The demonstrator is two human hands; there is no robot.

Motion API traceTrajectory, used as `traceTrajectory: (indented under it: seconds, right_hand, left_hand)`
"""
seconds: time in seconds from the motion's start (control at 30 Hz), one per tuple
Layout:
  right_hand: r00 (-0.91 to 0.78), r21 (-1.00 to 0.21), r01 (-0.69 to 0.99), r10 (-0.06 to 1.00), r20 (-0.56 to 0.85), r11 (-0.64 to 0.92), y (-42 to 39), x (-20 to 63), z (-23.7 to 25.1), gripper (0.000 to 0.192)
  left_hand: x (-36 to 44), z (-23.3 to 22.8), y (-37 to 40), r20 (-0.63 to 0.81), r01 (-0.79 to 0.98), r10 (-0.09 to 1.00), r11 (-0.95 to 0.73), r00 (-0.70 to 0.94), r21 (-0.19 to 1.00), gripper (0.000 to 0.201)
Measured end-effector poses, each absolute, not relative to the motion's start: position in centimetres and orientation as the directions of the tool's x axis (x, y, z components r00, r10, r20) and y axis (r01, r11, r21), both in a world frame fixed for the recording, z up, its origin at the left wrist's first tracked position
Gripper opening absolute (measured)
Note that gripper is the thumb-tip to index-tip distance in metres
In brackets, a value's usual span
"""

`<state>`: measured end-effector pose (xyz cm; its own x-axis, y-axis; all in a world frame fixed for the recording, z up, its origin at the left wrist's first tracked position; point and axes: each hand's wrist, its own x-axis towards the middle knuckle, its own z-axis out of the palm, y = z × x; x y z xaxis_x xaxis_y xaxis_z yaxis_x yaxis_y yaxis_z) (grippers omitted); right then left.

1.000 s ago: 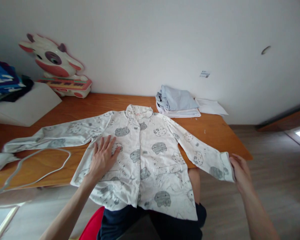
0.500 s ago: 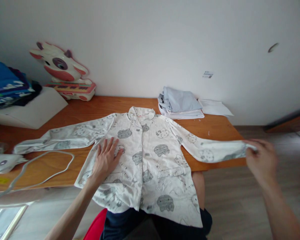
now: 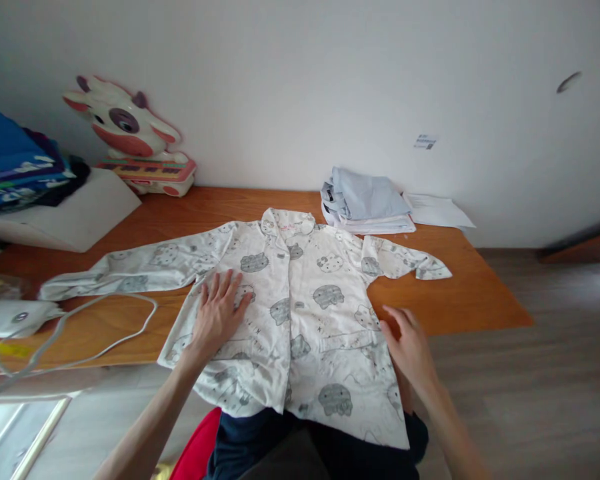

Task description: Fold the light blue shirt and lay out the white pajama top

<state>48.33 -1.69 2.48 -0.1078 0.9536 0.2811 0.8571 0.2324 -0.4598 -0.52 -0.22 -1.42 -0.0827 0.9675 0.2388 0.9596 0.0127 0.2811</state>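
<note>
A printed pajama shirt [image 3: 300, 313] is laid out face up across the wooden desk [image 3: 460, 293], its hem hanging over the near edge onto the person's lap. The left hand [image 3: 220, 313] is pressed flat on the shirt's left front panel, fingers spread, nothing pinched. The right hand [image 3: 410, 347] is set open against the shirt's right side seam, fingers loosely extended and nothing gripped.

The right sleeve [image 3: 405, 261] is seen doubled back near the shoulder, bunched rather than neatly creased, its cuff pointing outward. The left sleeve [image 3: 135, 267] is fully stretched out along the desk, toward a white cable [image 3: 105, 327] looping off a small white device [image 3: 10, 317]. By the look of it, the folding is judged barely begun: one sleeve partly brought in, the other sleeve and the whole body yet to be folded.

At the back, a stack of folded clothes [image 3: 365, 203] is noted beside some papers [image 3: 437, 212], and a toy cow keyboard [image 3: 135, 147] is propped against the wall.
</note>
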Motion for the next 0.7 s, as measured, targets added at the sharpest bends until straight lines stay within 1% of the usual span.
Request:
traceTrajectory:
  seconds: [0.1,0.2,0.23,0.27,0.33,0.37,0.43,0.47,0.53,0.57,0.6,0.63,0.67,0.7]
  right_hand:
    - [0.021,-0.541,0.835,0.976,0.217,0.102,-5.8,47.7,0.3,0.044]
    - [0.095,-0.528,0.849,0.974,0.208,0.030,-9.1,47.9,-1.0,0.054]
    - [0.086,-0.516,0.856,0.977,0.193,0.027,-9.9,48.0,-1.3,0.053]
    - [0.061,-0.508,0.861,0.984,0.170,0.035,-10.6,48.0,-1.6,0.047]
    - [0.010,-0.509,0.859,0.993,0.120,0.053,-11.5,47.9,-1.8,0.032]
    - [0.001,-0.522,0.851,0.995,0.103,0.053,-11.9,47.8,-1.8,0.029]
    - [0.039,-0.567,0.824,0.995,0.088,0.018,-12.7,47.8,-1.8,0.031]
    - [0.087,-0.589,0.808,0.993,0.084,-0.021,-13.2,47.9,-1.8,0.034]
    - [0.199,-0.621,0.773,0.979,0.050,-0.125,-14.4,48.2,-1.8,0.048]
    - [0.245,-0.627,0.758,0.969,0.016,-0.182,-15.1,48.3,-1.9,0.054]
    - [0.277,-0.630,0.741,0.961,-0.029,-0.233,-15.9,48.5,-1.9,0.058]
    - [0.288,-0.633,0.724,0.954,-0.082,-0.273,-16.6,48.5,-1.9,0.058]
    - [0.280,-0.638,0.710,0.951,-0.133,-0.298,-17.2,48.5,-1.9,0.053]
    - [0.249,-0.646,0.701,0.953,-0.175,-0.302,-17.7,48.4,-1.7,0.047]
  left_hand:
    - [-0.5,-1.6,-0.3,0.248,0.956,0.965,0.006,-0.082,0.294,0.065]
    - [-0.5,-1.5,0.1,0.254,0.939,0.963,-0.004,-0.088,0.343,0.065]
    - [-0.5,-1.3,0.2,0.255,0.928,0.962,-0.007,-0.095,0.372,0.064]
    - [-0.5,-1.0,0.4,0.261,0.910,0.960,-0.013,-0.105,0.414,0.063]
    - [-0.6,-0.2,0.3,0.293,0.839,0.944,-0.033,-0.153,0.544,0.055]
    - [-0.7,0.1,-0.1,0.323,0.781,0.924,-0.045,-0.205,0.623,0.050]
    - [-1.0,0.3,-2.0,0.399,0.646,0.831,-0.065,-0.387,0.760,0.041]
    - [-1.1,0.0,-3.5,0.430,0.588,0.752,-0.070,-0.500,0.806,0.037]
    - [-1.2,-1.6,-7.5,0.455,0.510,0.555,-0.063,-0.697,0.858,0.034]
    - [-1.3,-2.8,-9.8,0.444,0.476,0.466,-0.054,-0.765,0.878,0.037]
    - [-1.3,-4.2,-12.2,0.409,0.432,0.412,-0.040,-0.814,0.901,0.044]
    - [-1.3,-5.7,-14.5,0.351,0.369,0.379,-0.025,-0.857,0.929,0.054]
    - [-1.3,-7.2,-16.6,0.257,0.282,0.400,0.004,-0.879,0.959,0.066]
    - [-1.2,-8.6,-18.5,0.110,0.160,0.467,0.069,-0.878,0.985,0.072]
